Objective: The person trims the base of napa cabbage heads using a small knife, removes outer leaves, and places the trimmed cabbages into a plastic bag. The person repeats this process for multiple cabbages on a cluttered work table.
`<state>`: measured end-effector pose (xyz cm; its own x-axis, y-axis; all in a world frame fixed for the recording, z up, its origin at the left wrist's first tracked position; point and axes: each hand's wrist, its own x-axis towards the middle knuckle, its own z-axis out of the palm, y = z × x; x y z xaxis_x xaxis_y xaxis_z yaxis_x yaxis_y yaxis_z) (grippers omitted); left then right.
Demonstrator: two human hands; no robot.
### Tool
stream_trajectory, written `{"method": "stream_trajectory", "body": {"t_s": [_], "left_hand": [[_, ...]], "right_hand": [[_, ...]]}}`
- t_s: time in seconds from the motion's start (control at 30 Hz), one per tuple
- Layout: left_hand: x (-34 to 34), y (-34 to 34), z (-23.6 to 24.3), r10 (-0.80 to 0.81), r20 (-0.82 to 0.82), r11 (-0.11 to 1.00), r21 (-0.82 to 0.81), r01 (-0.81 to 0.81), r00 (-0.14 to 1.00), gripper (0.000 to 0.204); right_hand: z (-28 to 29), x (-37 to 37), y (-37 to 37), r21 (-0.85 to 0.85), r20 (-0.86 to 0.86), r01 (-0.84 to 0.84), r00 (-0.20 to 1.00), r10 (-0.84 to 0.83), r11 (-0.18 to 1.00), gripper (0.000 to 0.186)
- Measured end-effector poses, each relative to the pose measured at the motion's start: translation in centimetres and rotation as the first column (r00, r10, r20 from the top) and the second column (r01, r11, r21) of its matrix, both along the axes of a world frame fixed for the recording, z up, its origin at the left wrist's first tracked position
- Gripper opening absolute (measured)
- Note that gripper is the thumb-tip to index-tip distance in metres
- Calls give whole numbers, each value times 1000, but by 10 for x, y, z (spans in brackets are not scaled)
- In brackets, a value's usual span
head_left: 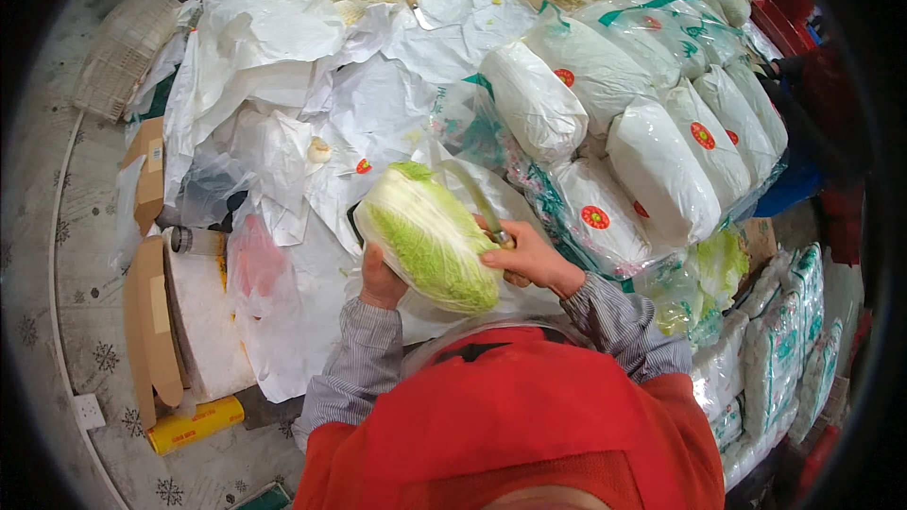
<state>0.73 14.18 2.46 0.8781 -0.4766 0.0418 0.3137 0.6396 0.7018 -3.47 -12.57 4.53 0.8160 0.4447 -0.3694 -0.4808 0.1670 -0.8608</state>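
Note:
A napa cabbage [425, 236], pale green and white, lies tilted between my hands above the paper-covered table. My left hand [382, 280] is closed on its left side, with the fingers mostly hidden beneath. In my right hand [531, 257] is a knife [475, 191] with a long, slightly curved blade that points away and to the left. The right thumb rests against the cabbage's right side. A stray outer edge of dark material shows at the cabbage's left.
White paper sheets [368, 104] cover the table, with another knife [416, 8] at the back. Paper-wrapped bundles [661, 161] in a clear bag crowd the right. Plastic-wrapped packs [775, 349] are stacked lower right. Cardboard [146, 321] and a yellow roll [196, 425] stand left; crates [123, 52] farther back.

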Motion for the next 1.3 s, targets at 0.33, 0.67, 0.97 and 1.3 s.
{"method": "stream_trajectory", "body": {"t_s": [0.33, 0.67, 0.97, 1.3], "left_hand": [[-2, -22, 20, 144, 178, 891, 405, -205, 974, 94], [-2, -22, 15, 26, 212, 874, 469, -125, 977, 105], [1, -17, 12, 1, 214, 852, 511, -112, 977, 105], [-6, -25, 21, -24, 248, 859, 500, -107, 968, 104]], "right_hand": [[3, 17, 19, -217, 367, 255, 916, -163, 942, 58], [2, 4, 10, -243, 150, 91, 987, -56, 966, 30], [-3, -7, 29, -178, 186, 201, 968, -168, 963, 22], [23, -31, 24, -303, 229, 257, 954, -192, 918, 26]]}}
